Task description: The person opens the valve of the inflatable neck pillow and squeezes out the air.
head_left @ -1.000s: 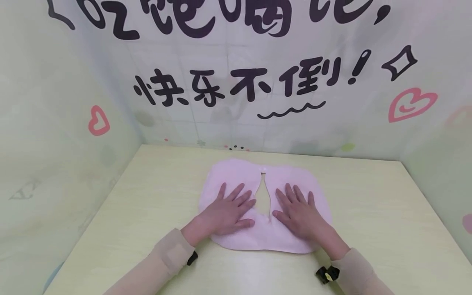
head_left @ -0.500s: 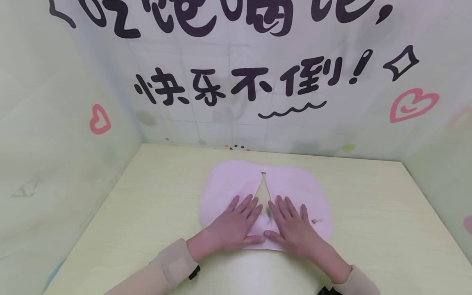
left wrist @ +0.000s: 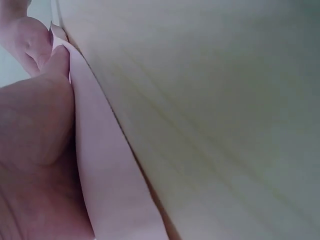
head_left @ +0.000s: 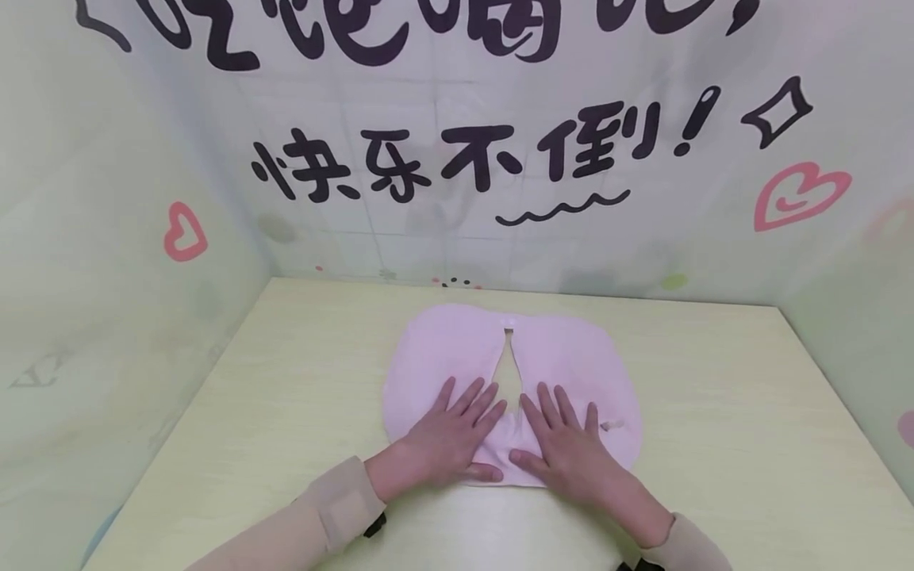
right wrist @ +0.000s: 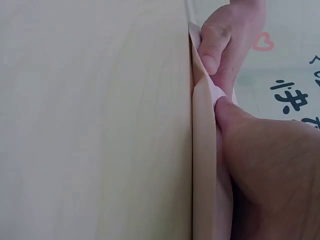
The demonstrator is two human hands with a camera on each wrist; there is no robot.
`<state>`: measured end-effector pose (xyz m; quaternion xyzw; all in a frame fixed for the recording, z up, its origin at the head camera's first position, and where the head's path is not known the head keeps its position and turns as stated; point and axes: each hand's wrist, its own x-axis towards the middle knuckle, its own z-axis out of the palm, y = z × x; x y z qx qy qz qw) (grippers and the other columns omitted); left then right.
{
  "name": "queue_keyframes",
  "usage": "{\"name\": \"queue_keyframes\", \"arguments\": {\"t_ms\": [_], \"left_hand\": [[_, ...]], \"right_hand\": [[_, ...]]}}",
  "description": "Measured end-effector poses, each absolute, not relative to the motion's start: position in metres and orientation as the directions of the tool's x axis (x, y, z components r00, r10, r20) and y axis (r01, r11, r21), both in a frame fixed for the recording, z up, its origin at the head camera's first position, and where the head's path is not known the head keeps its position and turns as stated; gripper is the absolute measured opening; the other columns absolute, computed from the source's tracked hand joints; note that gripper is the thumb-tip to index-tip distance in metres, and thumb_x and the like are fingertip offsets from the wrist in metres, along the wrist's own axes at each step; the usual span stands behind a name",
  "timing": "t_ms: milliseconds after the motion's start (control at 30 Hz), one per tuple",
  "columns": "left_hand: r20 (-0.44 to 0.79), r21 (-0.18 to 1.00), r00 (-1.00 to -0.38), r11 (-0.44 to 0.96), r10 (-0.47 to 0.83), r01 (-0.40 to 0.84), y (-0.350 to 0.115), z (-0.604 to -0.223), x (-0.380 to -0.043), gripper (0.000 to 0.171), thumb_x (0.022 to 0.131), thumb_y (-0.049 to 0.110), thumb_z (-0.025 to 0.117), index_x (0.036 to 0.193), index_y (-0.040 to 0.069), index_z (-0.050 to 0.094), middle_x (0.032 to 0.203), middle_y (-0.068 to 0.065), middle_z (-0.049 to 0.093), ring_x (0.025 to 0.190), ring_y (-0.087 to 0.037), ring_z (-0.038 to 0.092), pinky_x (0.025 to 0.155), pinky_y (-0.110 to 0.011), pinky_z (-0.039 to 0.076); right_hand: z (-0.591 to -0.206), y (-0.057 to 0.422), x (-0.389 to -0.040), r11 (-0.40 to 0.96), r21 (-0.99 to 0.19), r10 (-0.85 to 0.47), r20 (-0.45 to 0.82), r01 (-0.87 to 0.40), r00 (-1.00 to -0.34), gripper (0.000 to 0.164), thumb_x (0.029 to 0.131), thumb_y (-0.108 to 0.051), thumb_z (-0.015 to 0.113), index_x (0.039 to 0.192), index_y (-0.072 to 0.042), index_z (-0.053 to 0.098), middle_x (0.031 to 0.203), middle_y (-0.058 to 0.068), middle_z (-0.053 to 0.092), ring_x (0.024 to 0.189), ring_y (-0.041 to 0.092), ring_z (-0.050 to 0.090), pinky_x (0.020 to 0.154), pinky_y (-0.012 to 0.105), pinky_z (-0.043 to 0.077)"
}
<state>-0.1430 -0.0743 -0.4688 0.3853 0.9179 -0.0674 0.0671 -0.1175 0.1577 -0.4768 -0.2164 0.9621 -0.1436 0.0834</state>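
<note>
A pink baby bib (head_left: 443, 341) lies spread on the table, with a slim teardrop opening in its middle and small fastener dots at the top. My left hand (head_left: 450, 440) rests flat on its near left half, fingers straight and the thumb close to the near edge. On the near right half my right hand (head_left: 567, 456) lies with fingers spread and its thumb pointing inward. Beside the right little finger shows a small pale mark (head_left: 612, 426) on the cloth. Both wrist views show the bib's edge (left wrist: 115, 170) raised slightly off the table at the thumbs.
The pale wooden table (head_left: 286, 381) extends around the bib on all sides. A printed curtain-like wall (head_left: 400, 254) with black lettering stands behind the table's far edge, and similar panels (head_left: 107, 238) close in the left and right sides.
Both hands have slid toward the near edge of the bib and closer together, staying flat. The pale mark by the right hand has come into view. In the last half second they barely move.
</note>
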Motion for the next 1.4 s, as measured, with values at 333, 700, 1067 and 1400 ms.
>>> {"name": "queue_keyframes", "arguments": {"t_ms": [333,700,1067,1400], "left_hand": [[-0.219,-0.089,-0.697,0.698,0.682,0.711,-0.071,-0.472,-0.144,0.096,0.095,0.079,0.036,0.165,0.015,0.024,0.171,-0.011,0.012,0.157,-0.031,0.007,0.122,-0.059,0.009],[-0.288,0.003,-0.669,0.699,0.686,0.715,-0.069,-0.456,-0.154,0.093,0.097,0.077,0.038,0.164,0.014,0.026,0.171,-0.011,0.011,0.157,-0.03,0.008,0.123,-0.054,0.013],[-0.11,0.154,-0.76,0.766,0.641,0.624,-0.066,-0.428,-0.244,0.063,0.111,0.043,0.037,0.164,0.011,0.025,0.17,-0.013,0.017,0.156,-0.033,0.008,0.122,-0.059,0.011],[-0.184,0.132,-0.844,0.863,0.504,0.487,-0.049,-0.455,-0.27,0.058,0.11,0.05,0.034,0.162,0.025,0.033,0.168,-0.002,0.026,0.155,-0.037,0.012,0.117,-0.071,0.012]], "right_hand": [[-0.483,0.158,-0.118,0.873,-0.282,-0.44,-0.107,-0.397,-0.892,0.082,0.102,-0.061,0.047,0.162,-0.006,0.03,0.167,0.024,0.013,0.153,0.047,0.006,0.107,0.083,0.003],[-0.478,0.16,-0.125,0.868,-0.28,-0.455,-0.117,-0.41,-0.883,0.086,0.103,-0.062,0.044,0.163,-0.004,0.022,0.168,0.023,0.011,0.153,0.047,0.006,0.108,0.082,0.005],[-0.448,0.174,-0.219,0.874,-0.301,-0.385,0.054,-0.383,-0.921,0.069,0.11,-0.035,0.043,0.163,-0.001,0.015,0.167,0.028,0.012,0.153,0.047,0.007,0.114,0.076,0.005],[-0.473,0.162,-0.251,0.905,-0.31,-0.35,-0.156,-0.291,-0.924,0.067,0.11,-0.044,0.037,0.165,-0.01,0.018,0.168,0.025,0.002,0.154,0.046,-0.003,0.113,0.075,-0.005]]}}
